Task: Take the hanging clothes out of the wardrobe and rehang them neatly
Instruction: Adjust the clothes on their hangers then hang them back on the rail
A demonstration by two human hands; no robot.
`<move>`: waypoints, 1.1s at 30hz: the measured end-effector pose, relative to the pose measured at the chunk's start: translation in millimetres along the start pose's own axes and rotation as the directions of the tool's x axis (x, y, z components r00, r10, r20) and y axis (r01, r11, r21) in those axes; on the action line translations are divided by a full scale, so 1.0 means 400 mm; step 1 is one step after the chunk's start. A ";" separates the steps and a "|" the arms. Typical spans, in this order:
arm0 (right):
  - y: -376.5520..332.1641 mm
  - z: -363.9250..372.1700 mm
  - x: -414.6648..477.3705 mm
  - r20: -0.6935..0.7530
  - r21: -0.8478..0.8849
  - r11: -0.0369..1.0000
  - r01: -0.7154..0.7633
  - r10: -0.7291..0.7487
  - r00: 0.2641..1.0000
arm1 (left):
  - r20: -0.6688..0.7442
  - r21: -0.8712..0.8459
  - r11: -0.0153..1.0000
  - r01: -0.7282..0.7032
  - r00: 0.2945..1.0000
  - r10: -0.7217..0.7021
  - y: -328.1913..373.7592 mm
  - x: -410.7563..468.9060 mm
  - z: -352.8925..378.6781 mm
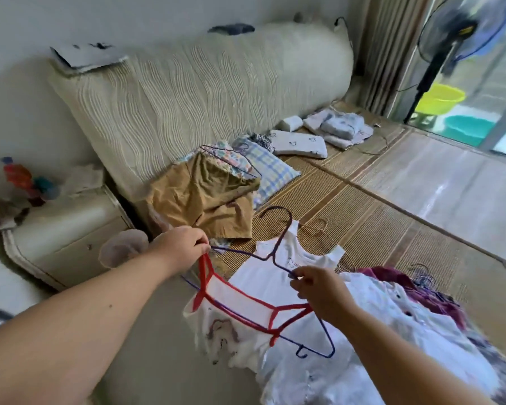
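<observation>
Your left hand and right hand were nearest the lens, both raised over the bed's edge. The left pinched a red strap of the white top together with one end of the blue hanger. The right pinched the hanger's wire at the other shoulder, fingers narrowly closed. The top hung between your hands, only partly on the hanger, above the mat.

Judgement: you were at the rehanging step, fitting the straps. The next move calls for seating both straps evenly, then lifting by the hook.

Beyond lay a white vest, brown shorts on another hanger, and a heap of clothes. No wardrobe was in view.
</observation>
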State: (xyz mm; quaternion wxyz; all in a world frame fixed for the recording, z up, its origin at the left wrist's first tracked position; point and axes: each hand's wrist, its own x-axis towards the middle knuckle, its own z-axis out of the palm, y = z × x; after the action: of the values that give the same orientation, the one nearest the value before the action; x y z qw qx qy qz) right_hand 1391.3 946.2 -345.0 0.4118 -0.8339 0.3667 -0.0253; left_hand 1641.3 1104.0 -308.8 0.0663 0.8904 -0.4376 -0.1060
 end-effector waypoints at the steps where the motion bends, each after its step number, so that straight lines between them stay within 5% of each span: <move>1: 0.011 -0.004 0.026 -0.015 -0.004 1.000 -0.031 0.031 0.999 | 0.029 -0.015 1.000 -0.023 0.999 0.024 0.004 0.054 0.016; 17: 0.192 -0.213 0.504 -0.184 -0.028 0.952 -0.305 0.295 0.937 | 0.203 -0.066 0.986 -0.152 0.966 0.163 0.221 0.725 0.175; 25: 0.484 -0.123 0.764 -0.247 -0.007 0.872 -0.490 0.473 0.846 | 0.335 -0.053 0.987 -0.153 0.928 0.162 0.319 1.043 0.504; 33: 0.758 0.020 1.035 -0.349 -0.137 0.833 -0.536 0.466 0.813 | 0.349 -0.001 0.986 -0.168 0.924 0.158 0.325 1.308 0.886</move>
State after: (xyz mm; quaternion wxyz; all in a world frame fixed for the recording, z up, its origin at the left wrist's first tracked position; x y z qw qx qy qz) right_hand 1517.1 570.9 -671.4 0.2442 -0.7344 0.6333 0.0004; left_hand 1765.3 600.9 -693.2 -0.0163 0.8191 -0.5163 -0.2496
